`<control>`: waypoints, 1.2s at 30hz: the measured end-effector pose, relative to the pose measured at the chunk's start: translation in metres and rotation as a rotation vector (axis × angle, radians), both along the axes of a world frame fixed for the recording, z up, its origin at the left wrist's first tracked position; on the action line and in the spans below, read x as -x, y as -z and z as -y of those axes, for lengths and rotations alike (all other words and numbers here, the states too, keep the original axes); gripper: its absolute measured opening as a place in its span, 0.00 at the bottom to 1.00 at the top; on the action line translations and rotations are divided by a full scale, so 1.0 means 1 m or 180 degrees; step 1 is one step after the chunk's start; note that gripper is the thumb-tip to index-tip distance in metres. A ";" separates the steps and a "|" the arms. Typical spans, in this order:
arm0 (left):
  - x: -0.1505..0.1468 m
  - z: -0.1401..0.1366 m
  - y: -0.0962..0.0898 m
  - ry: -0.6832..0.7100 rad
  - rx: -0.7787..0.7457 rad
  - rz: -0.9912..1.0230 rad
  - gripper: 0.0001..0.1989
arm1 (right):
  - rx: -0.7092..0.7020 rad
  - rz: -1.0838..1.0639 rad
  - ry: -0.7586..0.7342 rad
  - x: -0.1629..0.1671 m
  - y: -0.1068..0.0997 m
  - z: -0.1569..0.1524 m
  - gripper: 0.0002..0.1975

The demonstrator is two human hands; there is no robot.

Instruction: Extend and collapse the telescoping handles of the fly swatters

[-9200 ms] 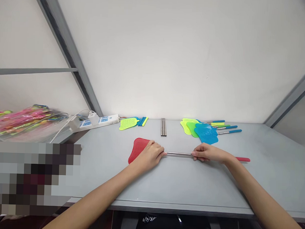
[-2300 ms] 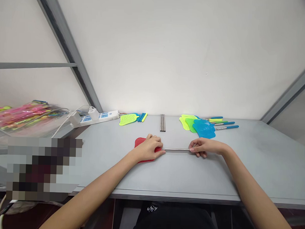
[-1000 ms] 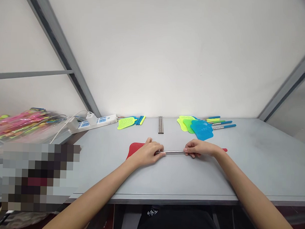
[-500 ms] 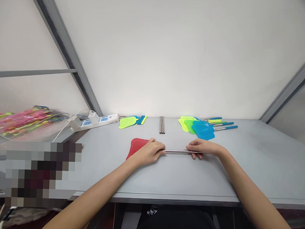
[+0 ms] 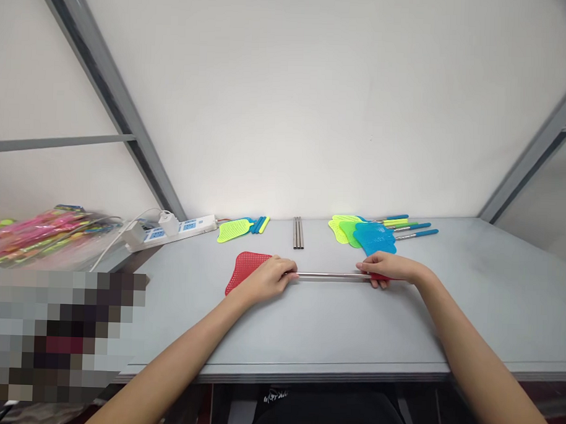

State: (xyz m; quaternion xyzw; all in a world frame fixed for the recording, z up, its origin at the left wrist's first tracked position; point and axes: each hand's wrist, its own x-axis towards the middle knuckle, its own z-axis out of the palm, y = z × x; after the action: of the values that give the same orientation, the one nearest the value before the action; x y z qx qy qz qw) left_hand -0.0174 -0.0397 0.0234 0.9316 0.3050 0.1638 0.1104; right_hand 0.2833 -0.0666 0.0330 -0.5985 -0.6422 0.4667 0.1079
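Note:
A red fly swatter with a perforated head (image 5: 249, 266) lies sideways just above the grey table. My left hand (image 5: 275, 278) is closed around its neck, where head and rod meet, and hides that join. Between my hands runs the thin metal rod (image 5: 331, 275). At its far end my right hand (image 5: 387, 269) is closed on a red handle (image 5: 381, 276), mostly covered by the fingers. Behind my right hand lie finished-looking fly swatters (image 5: 375, 237) in blue, green and yellow. Several loose metal rods (image 5: 299, 233) lie side by side farther back.
A yellow swatter head (image 5: 235, 230) lies at the back left beside several blue and yellow handle grips (image 5: 261, 225). A white power strip (image 5: 180, 232) with plugs and cables is farther left. Bagged colourful goods (image 5: 54, 235) sit beyond it. The table's front edge (image 5: 324, 371) is near my body.
My right hand has shifted right, and more rod shows between my hands. The red handle now shows under my right fingers. The view has tilted slightly.

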 end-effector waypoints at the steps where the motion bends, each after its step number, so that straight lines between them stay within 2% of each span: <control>1: 0.002 -0.002 -0.001 -0.0054 0.0036 0.0007 0.10 | -0.0017 0.0021 0.0009 -0.001 0.000 0.000 0.23; 7: 0.014 -0.012 -0.006 -0.0239 0.0145 0.0011 0.10 | -0.0102 0.0088 -0.0062 -0.004 -0.004 0.001 0.23; 13: 0.015 -0.014 -0.003 -0.0238 0.0269 -0.0035 0.12 | -0.0039 -0.0016 -0.0276 -0.016 -0.008 0.004 0.18; 21: 0.020 -0.016 -0.007 -0.0407 0.0305 -0.0052 0.14 | -0.0560 -0.0045 0.0187 -0.030 -0.006 0.004 0.17; 30: 0.018 -0.012 -0.001 -0.0394 0.0404 -0.0098 0.14 | -0.0673 -0.0105 0.0207 -0.030 -0.005 0.001 0.19; 36: 0.017 -0.013 0.001 -0.0391 0.0372 -0.0086 0.13 | -0.0817 -0.0519 0.0410 -0.027 0.005 -0.006 0.18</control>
State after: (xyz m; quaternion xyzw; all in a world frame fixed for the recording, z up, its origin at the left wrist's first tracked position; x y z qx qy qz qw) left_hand -0.0345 -0.0267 0.0226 0.9053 0.3720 0.1397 0.1502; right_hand 0.3101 -0.0604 0.0276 -0.5798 -0.6460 0.4199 0.2649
